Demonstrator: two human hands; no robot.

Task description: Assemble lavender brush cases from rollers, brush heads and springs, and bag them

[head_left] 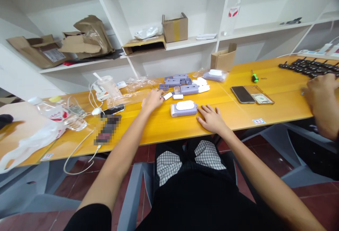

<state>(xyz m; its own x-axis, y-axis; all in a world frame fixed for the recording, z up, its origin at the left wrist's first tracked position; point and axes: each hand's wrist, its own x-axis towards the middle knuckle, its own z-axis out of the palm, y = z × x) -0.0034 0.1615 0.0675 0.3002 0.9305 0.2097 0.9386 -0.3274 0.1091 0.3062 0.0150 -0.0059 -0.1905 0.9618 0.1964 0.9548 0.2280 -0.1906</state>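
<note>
The case [184, 111] is lying flat on the desk [153, 130], its white top [185, 105] facing up, just beside the right hand [212, 119]. It is looking light and stiff, like moulded plastic; the smooth top is probably offering less grip than the purple, patterned sides, so pinching it across those long sides is seeming safest. The right hand is resting palm down, fingers spread and holding nothing. The left hand [153, 99] is reaching past the case, fingertips curling near two small white blocks [167, 96] — whether it is gripping anything, I cannot tell. Those blocks are sitting just behind the case, probably light and easily knocked, with purple parts [189, 89] crowding behind them. Crumpled film [129, 98] is spreading beyond the left hand, cluttering that side. Rightward, a phone [243, 95] is lying near a screwdriver [254, 77] — and a co-worker's hand [323, 90] is hovering by black parts [304, 68].
</note>
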